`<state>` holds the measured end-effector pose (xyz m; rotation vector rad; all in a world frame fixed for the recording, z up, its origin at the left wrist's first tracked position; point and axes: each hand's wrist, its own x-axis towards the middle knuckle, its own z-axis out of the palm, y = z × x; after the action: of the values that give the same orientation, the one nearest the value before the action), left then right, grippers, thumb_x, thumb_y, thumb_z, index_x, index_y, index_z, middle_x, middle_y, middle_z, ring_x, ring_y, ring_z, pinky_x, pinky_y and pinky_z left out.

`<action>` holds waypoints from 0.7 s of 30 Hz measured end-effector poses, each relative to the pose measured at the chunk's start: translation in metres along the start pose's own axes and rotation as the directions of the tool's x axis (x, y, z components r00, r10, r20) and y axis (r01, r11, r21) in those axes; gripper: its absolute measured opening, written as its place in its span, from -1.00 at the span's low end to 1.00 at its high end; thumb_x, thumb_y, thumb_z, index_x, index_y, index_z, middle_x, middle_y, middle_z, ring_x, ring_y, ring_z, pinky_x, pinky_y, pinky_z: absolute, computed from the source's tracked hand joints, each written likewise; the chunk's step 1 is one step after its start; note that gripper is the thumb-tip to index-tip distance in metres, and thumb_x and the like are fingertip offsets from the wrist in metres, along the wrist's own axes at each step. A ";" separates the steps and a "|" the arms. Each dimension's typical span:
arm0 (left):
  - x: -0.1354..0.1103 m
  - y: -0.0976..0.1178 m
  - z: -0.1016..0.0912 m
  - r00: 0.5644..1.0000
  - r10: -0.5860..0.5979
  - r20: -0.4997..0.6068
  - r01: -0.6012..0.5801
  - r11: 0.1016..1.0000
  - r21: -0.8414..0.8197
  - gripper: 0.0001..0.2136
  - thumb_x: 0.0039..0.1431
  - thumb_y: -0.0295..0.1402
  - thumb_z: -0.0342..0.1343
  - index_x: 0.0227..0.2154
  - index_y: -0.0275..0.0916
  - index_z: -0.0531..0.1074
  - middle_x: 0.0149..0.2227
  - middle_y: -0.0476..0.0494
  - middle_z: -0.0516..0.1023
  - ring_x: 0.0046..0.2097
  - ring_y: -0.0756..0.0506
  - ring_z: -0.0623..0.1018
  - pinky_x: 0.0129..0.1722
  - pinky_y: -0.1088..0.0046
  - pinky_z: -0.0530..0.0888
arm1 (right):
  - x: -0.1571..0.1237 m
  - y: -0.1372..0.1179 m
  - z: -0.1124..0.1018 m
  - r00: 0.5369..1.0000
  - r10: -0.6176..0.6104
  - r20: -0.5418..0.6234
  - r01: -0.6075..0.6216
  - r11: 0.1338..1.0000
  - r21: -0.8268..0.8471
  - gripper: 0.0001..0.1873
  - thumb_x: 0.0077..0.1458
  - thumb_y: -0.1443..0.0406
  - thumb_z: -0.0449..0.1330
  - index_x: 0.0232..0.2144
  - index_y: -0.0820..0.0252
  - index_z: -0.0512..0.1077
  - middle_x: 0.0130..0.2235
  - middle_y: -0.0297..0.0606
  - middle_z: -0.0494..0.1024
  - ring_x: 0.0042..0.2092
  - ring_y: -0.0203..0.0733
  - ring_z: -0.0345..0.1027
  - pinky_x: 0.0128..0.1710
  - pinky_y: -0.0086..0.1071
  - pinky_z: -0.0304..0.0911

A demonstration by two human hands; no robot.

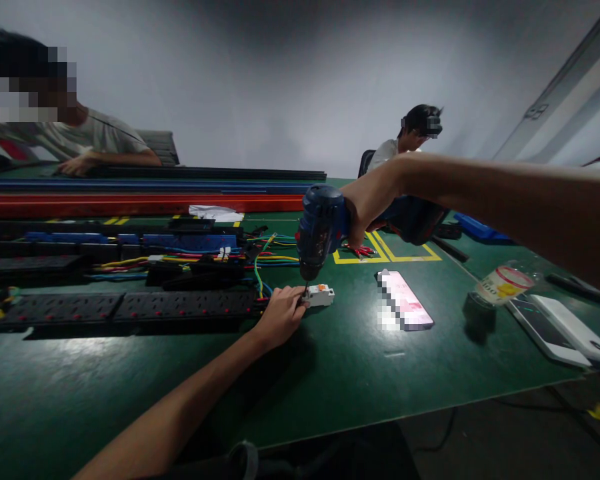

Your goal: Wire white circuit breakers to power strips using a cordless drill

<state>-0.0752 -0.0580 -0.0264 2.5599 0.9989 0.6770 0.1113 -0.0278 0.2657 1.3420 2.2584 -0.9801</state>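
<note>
My right hand (369,203) grips a blue cordless drill (322,217) by its handle, the chuck pointing down. Its bit meets the left end of a small white circuit breaker (321,296) with an orange lever, lying on the green table. From the left, my left hand (281,315) pinches that end of the breaker, its fingertips hiding part of it. Coloured wires (260,267) run near these fingers from a long black power strip (165,305) with several sockets. Whether a wire sits inside the breaker, I cannot tell.
More strips and wire bundles (130,262) lie behind, with red (140,204) and blue rails beyond. To the right are a lit phone (405,300), a plastic container (503,285) and a white device (547,330). Two people sit across the table.
</note>
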 end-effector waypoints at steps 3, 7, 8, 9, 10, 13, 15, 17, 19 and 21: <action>0.000 -0.002 0.002 1.000 0.020 0.005 -0.020 0.999 0.034 -0.75 0.32 -0.38 -0.05 0.00 -0.25 0.36 -0.05 -0.20 0.48 -0.13 -0.16 0.41 -0.13 0.28 0.22 | 0.002 -0.001 0.000 0.995 0.055 0.083 -0.051 0.997 -0.055 -0.79 -0.16 0.41 0.33 -0.52 0.41 0.35 -0.68 -0.51 0.33 -0.63 -0.48 0.17 -0.63 -0.63 0.01; -0.001 -0.003 0.002 1.000 0.024 0.016 -0.025 0.998 0.052 -0.74 0.33 -0.37 -0.07 0.02 -0.26 0.36 -0.04 -0.21 0.48 -0.12 -0.15 0.41 -0.12 0.27 0.23 | 0.003 -0.004 -0.001 0.992 0.082 0.099 -0.073 0.993 -0.092 -0.80 -0.11 0.39 0.30 -0.53 0.41 0.32 -0.69 -0.53 0.32 -0.64 -0.51 0.16 -0.60 -0.63 -0.03; -0.001 -0.003 0.002 1.000 0.024 0.017 -0.025 0.998 0.053 -0.74 0.33 -0.38 -0.07 0.02 -0.26 0.35 -0.03 -0.21 0.48 -0.12 -0.15 0.41 -0.11 0.27 0.23 | 0.002 -0.005 -0.001 0.991 0.093 0.096 -0.083 0.991 -0.103 -0.80 -0.10 0.38 0.29 -0.54 0.42 0.32 -0.69 -0.54 0.31 -0.64 -0.52 0.16 -0.58 -0.64 -0.04; -0.001 -0.003 0.001 1.000 0.024 0.018 -0.025 0.998 0.051 -0.73 0.33 -0.38 -0.07 0.03 -0.26 0.35 -0.02 -0.21 0.48 -0.11 -0.15 0.41 -0.10 0.28 0.23 | 0.002 -0.006 0.000 0.991 0.104 0.090 -0.093 0.989 -0.113 -0.78 -0.09 0.37 0.28 -0.54 0.44 0.32 -0.70 -0.54 0.30 -0.64 -0.54 0.15 -0.57 -0.63 -0.06; -0.001 -0.002 0.001 1.000 0.024 0.020 -0.025 0.999 0.048 -0.73 0.33 -0.38 -0.07 0.04 -0.26 0.35 -0.01 -0.21 0.48 -0.11 -0.15 0.41 -0.10 0.28 0.23 | 0.001 -0.007 0.000 0.990 0.116 0.083 -0.106 0.987 -0.118 -0.77 -0.08 0.35 0.27 -0.55 0.46 0.32 -0.70 -0.55 0.30 -0.63 -0.56 0.14 -0.55 -0.63 -0.08; -0.001 -0.002 0.000 0.999 0.029 0.020 -0.030 0.999 0.037 -0.72 0.32 -0.39 -0.06 0.04 -0.27 0.35 0.00 -0.21 0.47 -0.10 -0.16 0.41 -0.10 0.27 0.23 | -0.001 -0.009 0.001 0.988 0.142 0.063 -0.136 0.987 -0.090 -0.74 -0.07 0.34 0.25 -0.56 0.50 0.31 -0.70 -0.56 0.28 -0.62 -0.61 0.12 -0.53 -0.63 -0.12; -0.001 -0.002 0.000 0.999 0.029 0.015 -0.029 0.999 0.030 -0.72 0.32 -0.39 -0.06 0.05 -0.27 0.35 0.00 -0.22 0.47 -0.10 -0.16 0.41 -0.10 0.27 0.23 | -0.001 -0.009 0.002 0.989 0.135 0.063 -0.131 0.989 -0.062 -0.76 -0.08 0.37 0.26 -0.57 0.48 0.31 -0.71 -0.56 0.28 -0.63 -0.60 0.12 -0.54 -0.64 -0.12; -0.001 -0.001 -0.001 1.000 0.021 0.015 -0.021 1.000 0.023 -0.72 0.32 -0.39 -0.06 0.04 -0.27 0.35 0.00 -0.21 0.47 -0.09 -0.15 0.40 -0.09 0.27 0.23 | -0.002 -0.010 0.002 0.991 0.122 0.064 -0.119 0.992 -0.052 -0.78 -0.10 0.39 0.28 -0.58 0.46 0.31 -0.71 -0.55 0.29 -0.64 -0.57 0.13 -0.56 -0.64 -0.10; -0.001 -0.001 -0.001 1.000 0.016 0.017 -0.016 1.000 0.020 -0.72 0.32 -0.39 -0.06 0.04 -0.27 0.36 -0.01 -0.21 0.48 -0.10 -0.15 0.40 -0.10 0.27 0.23 | -0.002 -0.010 0.003 0.993 0.103 0.053 -0.101 0.994 -0.045 -0.79 -0.11 0.41 0.28 -0.58 0.45 0.31 -0.72 -0.54 0.29 -0.65 -0.56 0.13 -0.57 -0.65 -0.08; -0.001 -0.001 -0.001 1.000 0.015 0.018 -0.016 1.000 0.021 -0.73 0.32 -0.39 -0.07 0.03 -0.27 0.36 -0.02 -0.21 0.48 -0.11 -0.16 0.40 -0.11 0.27 0.23 | -0.002 -0.010 0.003 0.998 0.066 0.020 -0.066 0.998 -0.023 -0.80 -0.14 0.43 0.30 -0.59 0.46 0.33 -0.72 -0.52 0.31 -0.65 -0.54 0.14 -0.58 -0.66 -0.05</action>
<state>-0.0766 -0.0579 -0.0262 2.5893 0.9865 0.6501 0.1038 -0.0344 0.2691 1.3808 2.1888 -0.9395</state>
